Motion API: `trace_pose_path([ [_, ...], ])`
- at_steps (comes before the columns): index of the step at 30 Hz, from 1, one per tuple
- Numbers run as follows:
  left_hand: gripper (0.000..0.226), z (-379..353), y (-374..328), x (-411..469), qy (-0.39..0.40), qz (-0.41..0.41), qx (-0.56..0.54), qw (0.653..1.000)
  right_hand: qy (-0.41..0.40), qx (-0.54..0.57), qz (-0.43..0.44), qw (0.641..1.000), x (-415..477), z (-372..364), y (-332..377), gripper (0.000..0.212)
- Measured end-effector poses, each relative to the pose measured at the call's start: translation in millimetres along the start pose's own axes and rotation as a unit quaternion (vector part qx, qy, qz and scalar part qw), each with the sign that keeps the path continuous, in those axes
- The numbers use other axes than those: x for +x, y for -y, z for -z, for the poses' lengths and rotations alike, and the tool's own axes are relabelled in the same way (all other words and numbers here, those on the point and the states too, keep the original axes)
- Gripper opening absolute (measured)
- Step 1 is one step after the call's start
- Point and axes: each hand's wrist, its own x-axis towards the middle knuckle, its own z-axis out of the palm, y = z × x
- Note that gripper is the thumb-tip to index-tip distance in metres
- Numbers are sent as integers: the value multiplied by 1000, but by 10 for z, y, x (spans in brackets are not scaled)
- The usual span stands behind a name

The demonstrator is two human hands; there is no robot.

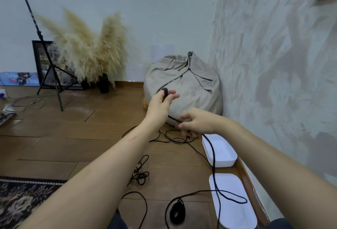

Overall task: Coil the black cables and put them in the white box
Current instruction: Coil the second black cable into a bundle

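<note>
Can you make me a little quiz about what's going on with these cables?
1. True or false: the white box already holds a coiled cable.
2. What does the left hand hold? A) a black cable coil B) a lid C) nothing
3. Fill in: the beige beanbag sits in the room's ____.
Key: 1 false; 2 A; 3 corner.

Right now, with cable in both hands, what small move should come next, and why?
Probably the right hand brings another loop up to the small coil in the left hand, since the black cable trails long and loose over the white box.
</note>
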Motion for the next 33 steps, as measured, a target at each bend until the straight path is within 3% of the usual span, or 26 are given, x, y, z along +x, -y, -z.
trace_pose_path([
  [2, 20, -12, 112, -28, 29, 1, 91, 995, -49, -94, 18, 994, -11, 119, -14, 17],
  [5, 25, -110, 93, -137, 131, 30, 97, 986, -169, -164, 61, 970, -10, 216, -98, 17],
  [10, 43, -286, -229, -252, 217, 179, -163, 946, -284, -55, 97, 952, -106, 285, -222, 13],
  [14, 36, -371, -287, -261, 258, 163, -171, 937, -323, 14, 73, 944, -114, 296, -274, 7],
  [19, 24, -260, -278, -235, 298, 120, -152, 935, -270, 95, 77, 955, -96, 319, -326, 10],
  [27, 22, -210, -289, -227, 301, 88, -137, 940, -163, 136, 52, 976, -111, 317, -275, 33],
  [33, 24, -231, -251, -249, 298, 81, -134, 942, -159, 176, 50, 970, -133, 293, -257, 29],
])
